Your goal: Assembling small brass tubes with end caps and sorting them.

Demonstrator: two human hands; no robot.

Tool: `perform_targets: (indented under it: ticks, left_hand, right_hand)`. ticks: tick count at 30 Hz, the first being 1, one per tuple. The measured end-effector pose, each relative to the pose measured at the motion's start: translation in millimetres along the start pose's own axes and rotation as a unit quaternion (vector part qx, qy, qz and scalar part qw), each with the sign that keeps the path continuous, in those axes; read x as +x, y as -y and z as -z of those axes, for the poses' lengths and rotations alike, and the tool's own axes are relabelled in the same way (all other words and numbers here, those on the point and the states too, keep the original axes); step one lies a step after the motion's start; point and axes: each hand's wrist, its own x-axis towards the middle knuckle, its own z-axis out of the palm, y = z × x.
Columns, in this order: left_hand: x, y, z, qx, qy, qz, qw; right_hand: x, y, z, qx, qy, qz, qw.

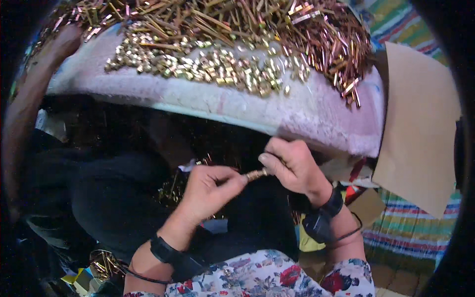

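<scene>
Left hand (213, 190) and right hand (293, 166) pinching a short gold-coloured metal rod (256, 174), small gold-coloured metal pieces (217, 69) lying on a whitish-pink surface (326, 111)

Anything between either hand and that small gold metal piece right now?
Nothing visible. The left hand and right hand meet at the gold metal piece, fingers at opposite ends; the cloth-covered table lies beyond them, not between.
</scene>
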Motion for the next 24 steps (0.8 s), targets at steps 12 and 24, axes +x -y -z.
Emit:
perform_targets:
  ticks: [12, 24]
  left_hand:
    - [-3.4, 3.0, 12.1, -0.042, -0.011, -0.001, 0.999]
    - [4.9, -3.3, 22.0, 0.271, -0.103, -0.222, 0.931]
  right_hand:
    - [8.2, 17.2, -5.2, -0.005, 0.048, 0.037, 0.998]
    - [168.2, -17.7, 33.8, -0.316, -0.220, 0.055, 0.921]
